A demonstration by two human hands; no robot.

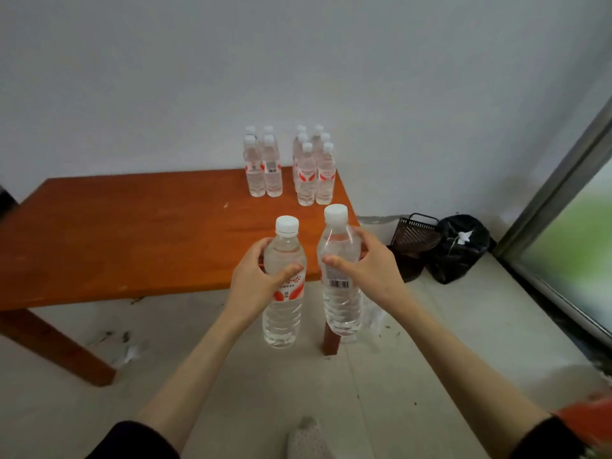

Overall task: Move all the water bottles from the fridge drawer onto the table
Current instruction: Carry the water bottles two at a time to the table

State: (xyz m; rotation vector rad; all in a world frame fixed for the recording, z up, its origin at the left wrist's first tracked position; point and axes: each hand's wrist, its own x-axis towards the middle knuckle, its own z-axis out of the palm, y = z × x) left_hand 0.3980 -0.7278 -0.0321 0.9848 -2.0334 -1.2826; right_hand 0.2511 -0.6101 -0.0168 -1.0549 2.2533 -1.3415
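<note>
A pale grey wall [298, 61] fills the upper half of the frame, and a light tiled floor [397, 376] the lower half. An orange-brown wooden table [132, 233] spans the left and centre, its right corner reaching toward the middle right. At the right edge runs a grey window frame [556, 193] with blurred green behind the glass.

On the floor at centre right lies a black plastic bag [463, 253] with white scraps on top, touching a dark slatted basket [415, 231] to its left.

At the table's far right corner stand two clusters of upright water bottles with white caps: a left group of four [263, 170] and, just beside it, a right group of six [313, 173].

In the centre of the frame both arms reach forward. The left hand [255, 279] grips a bottle with a red label [284, 286] around its upper body, fingers curled about it. The right hand [367, 263] holds a bottle showing a barcode [341, 283], thumb across the front. Both held bottles are upright, near each other but apart, in front of the table's near edge.

At the bottom centre a spotted slipper toe [308, 438] shows.
</note>
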